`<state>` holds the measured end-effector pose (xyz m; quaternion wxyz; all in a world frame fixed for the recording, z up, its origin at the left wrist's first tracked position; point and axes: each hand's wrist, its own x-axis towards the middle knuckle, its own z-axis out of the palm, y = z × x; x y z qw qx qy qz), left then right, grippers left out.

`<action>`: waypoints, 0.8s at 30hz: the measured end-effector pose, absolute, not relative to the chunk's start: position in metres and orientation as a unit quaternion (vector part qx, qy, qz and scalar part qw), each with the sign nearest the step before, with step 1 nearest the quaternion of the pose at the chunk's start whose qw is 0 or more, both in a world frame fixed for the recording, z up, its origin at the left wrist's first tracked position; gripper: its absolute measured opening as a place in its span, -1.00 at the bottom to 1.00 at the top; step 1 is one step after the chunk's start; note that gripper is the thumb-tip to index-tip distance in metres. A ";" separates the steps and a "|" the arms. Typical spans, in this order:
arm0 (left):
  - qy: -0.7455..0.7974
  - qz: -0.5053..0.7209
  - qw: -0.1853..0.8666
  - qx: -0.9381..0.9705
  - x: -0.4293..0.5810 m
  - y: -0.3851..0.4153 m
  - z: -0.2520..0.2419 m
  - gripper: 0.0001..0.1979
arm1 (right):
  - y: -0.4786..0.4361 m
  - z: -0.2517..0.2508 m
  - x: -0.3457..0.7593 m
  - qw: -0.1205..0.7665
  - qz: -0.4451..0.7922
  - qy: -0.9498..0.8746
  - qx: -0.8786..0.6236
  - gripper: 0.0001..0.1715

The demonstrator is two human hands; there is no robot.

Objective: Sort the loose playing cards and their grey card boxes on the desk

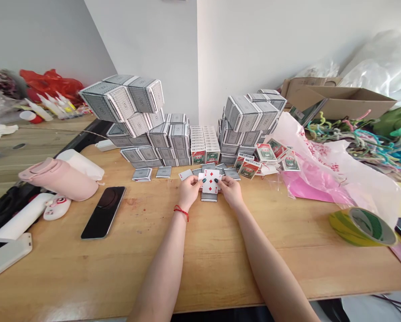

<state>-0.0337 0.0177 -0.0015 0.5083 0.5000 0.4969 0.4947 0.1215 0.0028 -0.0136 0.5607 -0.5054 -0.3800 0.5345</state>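
Both hands hold one deck of playing cards [210,182] over the wooden table [200,250], a red diamonds card facing up. My left hand [189,191], with a red string at the wrist, pinches the deck's left side. My right hand [231,189] pinches its right side. A small face-down stack [209,197] lies just below the deck. Several loose face-down stacks [163,171] lie behind my hands.
Wrapped card bricks are piled at back left [126,100] and back right [250,114], with boxed decks [205,145] between. A black phone [104,211], pink bottle [61,178], pink plastic bag [324,174], green-yellow tape roll [363,227] and cardboard box [341,100] surround the work spot.
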 end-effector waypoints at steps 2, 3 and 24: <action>0.490 0.499 0.509 0.502 -0.034 0.017 0.001 -0.82 | 0.003 -0.013 0.121 0.563 0.537 -0.382 -0.498 -0.56; 0.486 0.502 0.506 0.506 -0.034 0.016 0.003 -0.78 | 0.003 -0.013 0.121 0.565 0.538 -0.384 -0.495 -0.56; 0.487 0.502 0.507 0.504 -0.032 0.013 0.006 -0.70 | 0.003 -0.015 0.121 0.568 0.520 -0.407 -0.491 -0.52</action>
